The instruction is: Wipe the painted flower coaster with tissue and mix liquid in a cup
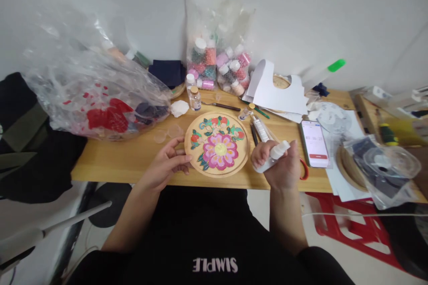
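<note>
A round wooden plate [245,153] with a painted pink flower, leaves and small fruits lies at the table's front edge. My left hand [163,162] grips its left rim, the thumb on top and the fingers at the edge and partly hidden. Just right of the plate, my right hand [284,171] is wrapped round a small clear bottle with a white top [279,149], held tilted. Part of the bottle is covered by the fingers. Beyond that hand are a paint tube [261,128] and a small cork-topped glass bottle [245,112] lying on its side.
Bags of bead jars [203,62] stand against the wall. A large plastic bag [110,111] fills the left. An upright cork-topped bottle [195,99], a dark-handled tool [222,106], white paper [281,93], a phone [314,142] and red-handled scissors [304,169] lie around the plate.
</note>
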{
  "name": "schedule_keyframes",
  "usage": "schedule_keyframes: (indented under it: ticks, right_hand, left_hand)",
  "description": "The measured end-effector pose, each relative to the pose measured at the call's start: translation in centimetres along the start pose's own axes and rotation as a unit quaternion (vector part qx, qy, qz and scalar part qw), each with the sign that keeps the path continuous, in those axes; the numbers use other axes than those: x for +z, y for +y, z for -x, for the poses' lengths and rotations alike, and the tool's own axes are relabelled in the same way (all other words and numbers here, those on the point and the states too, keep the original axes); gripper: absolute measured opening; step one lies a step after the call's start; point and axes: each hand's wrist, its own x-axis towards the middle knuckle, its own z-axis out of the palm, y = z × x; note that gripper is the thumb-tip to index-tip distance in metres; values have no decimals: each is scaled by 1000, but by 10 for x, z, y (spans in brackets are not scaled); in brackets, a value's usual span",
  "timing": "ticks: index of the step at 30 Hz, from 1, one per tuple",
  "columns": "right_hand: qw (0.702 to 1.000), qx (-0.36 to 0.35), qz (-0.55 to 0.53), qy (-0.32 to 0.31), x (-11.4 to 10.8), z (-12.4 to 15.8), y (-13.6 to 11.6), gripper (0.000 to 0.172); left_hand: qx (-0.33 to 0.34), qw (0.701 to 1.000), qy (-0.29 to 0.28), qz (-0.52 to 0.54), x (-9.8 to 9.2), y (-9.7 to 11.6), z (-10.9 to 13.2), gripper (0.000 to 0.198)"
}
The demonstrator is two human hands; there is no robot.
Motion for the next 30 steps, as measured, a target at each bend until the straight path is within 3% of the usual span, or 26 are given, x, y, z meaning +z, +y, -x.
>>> schedule_keyframes:
  ticks: [7, 10, 22, 30]
  right_hand:
    - [985, 16, -74, -152, -4, 3, -5, 60]
    - [977, 19, -109, -183, -3, 4, -6, 59]
    - [990, -2, 19, -138, 6, 5, -5, 53]
    - [990, 56, 106, -76, 12, 2, -7, 61]
  left_hand:
    - [6, 1000, 11, 12, -2, 0, -2, 61]
    - [9, 1000, 17, 14, -1, 0, -2, 60]
    - [11, 1000, 17, 13, 0, 2, -2, 60]
    - [23, 999, 24, 21, -3, 2, -2, 59]
